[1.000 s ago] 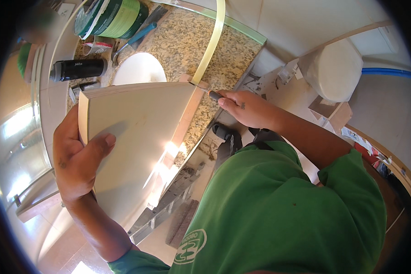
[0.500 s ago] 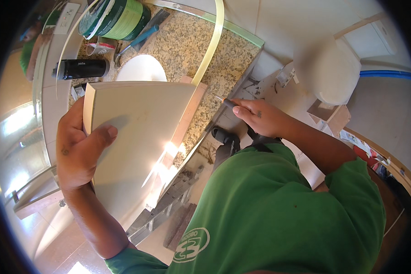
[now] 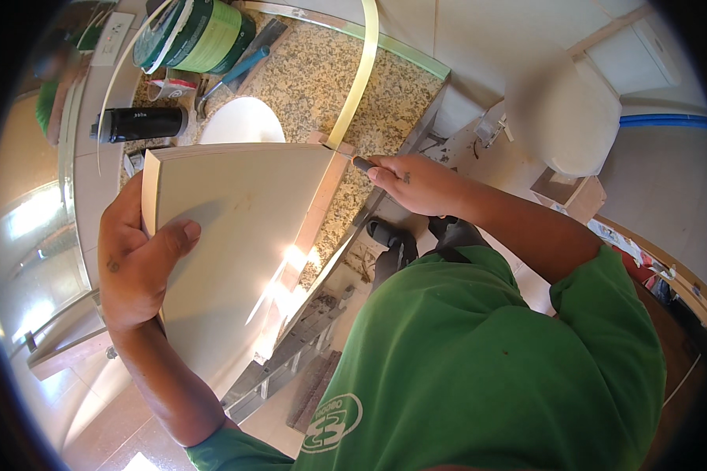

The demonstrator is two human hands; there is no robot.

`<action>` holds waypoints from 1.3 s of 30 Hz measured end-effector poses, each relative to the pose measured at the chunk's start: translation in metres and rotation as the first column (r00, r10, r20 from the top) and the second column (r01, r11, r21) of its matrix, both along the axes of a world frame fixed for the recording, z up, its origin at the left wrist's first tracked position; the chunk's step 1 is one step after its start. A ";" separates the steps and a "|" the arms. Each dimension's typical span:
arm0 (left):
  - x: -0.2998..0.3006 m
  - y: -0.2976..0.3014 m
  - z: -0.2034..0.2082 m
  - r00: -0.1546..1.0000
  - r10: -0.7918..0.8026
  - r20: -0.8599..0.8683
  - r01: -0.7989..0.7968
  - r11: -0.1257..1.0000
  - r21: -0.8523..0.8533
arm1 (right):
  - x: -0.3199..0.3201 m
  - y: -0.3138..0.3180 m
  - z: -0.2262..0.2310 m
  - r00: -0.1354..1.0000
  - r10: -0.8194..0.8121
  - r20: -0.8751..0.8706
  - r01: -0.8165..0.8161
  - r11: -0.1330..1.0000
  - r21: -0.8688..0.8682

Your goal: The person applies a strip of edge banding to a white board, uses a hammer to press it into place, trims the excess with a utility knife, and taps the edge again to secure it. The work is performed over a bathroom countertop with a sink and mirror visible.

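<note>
My left hand (image 3: 137,255) grips the left edge of a pale board (image 3: 239,228), its thumb on the face. The board stands tilted over a speckled stone countertop (image 3: 401,86). A long cream edging strip (image 3: 361,74) rises from the board's far right corner and curves away. My right hand (image 3: 412,182) is closed around a slim tool (image 3: 361,163) with a dark handle, an orange collar and a narrow metal tip. That tip meets the strip at the board's corner; whether it is a knife blade is too small to tell. A wooden batten (image 3: 322,192) lies along the board's right edge.
On the counter are a green bucket (image 3: 212,35), a blue-handled hammer (image 3: 243,67), a black bottle (image 3: 141,124) and a white basin (image 3: 243,122). A toilet (image 3: 573,125) stands right, with an open wooden box (image 3: 569,192) beneath. A ladder (image 3: 291,361) lies below the counter edge.
My right hand has moved left and slightly up, bringing the tool's tip to the strip at the board's corner. My left hand keeps its hold on the board.
</note>
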State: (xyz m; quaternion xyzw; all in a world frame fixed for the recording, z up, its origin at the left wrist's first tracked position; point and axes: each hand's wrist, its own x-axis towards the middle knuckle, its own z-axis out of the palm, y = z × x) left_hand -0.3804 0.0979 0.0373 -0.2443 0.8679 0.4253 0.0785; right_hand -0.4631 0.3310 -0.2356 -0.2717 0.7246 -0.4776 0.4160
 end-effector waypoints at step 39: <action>-0.002 0.000 0.000 0.999 -0.034 -0.018 0.034 0.999 0.007 | 0.003 0.000 -0.005 0.997 0.026 -0.067 -0.020 0.996 0.092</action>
